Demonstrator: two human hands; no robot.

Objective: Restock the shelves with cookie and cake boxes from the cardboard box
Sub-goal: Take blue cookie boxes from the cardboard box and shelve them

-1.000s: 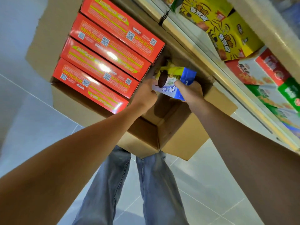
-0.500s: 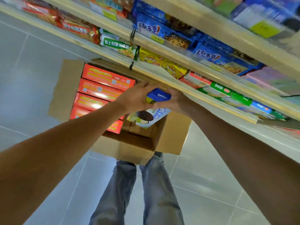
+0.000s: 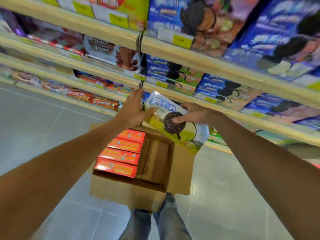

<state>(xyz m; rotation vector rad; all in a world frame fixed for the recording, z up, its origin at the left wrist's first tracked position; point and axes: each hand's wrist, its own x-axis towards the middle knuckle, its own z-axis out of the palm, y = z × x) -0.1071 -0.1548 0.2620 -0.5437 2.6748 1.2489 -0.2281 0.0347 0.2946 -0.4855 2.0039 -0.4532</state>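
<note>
Cookie box [image 3: 170, 118] clamped between both hands; four red boxes [image 3: 122, 151] in cardboard box [image 3: 128, 191].

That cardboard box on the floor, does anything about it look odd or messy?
Nothing stands out. The cardboard box sits open, red boxes stacked neatly on its left side, its right side empty.

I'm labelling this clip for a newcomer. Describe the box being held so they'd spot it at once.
Above the open cardboard box on the floor, both hands hold the cookie box up before the shelves. Unlike the red boxes below, it is white, blue and yellow-green with a big dark round cookie.
</note>
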